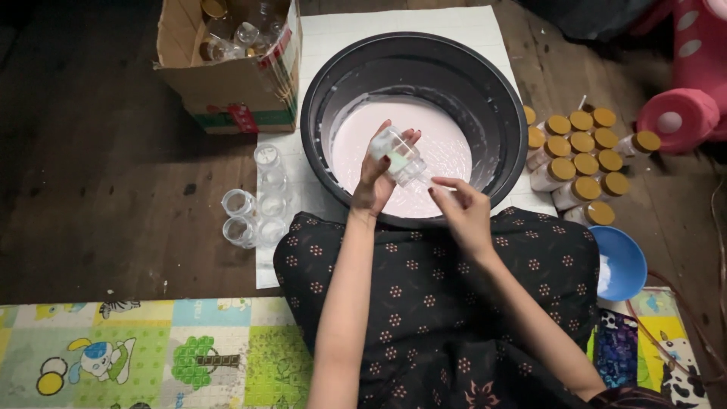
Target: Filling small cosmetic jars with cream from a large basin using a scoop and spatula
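Head view: small clear bottle (399, 156) held tilted over black basin (413, 60) of pale pink liquid (363, 136), gripped by left hand (376, 179) fingers; right hand (462, 209) fingertips pinched at its mouth.

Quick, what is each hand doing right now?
Left hand: closed around a small clear bottle, over the black basin.
Right hand: fingers pinched at the bottle's mouth; what they hold cannot be told.
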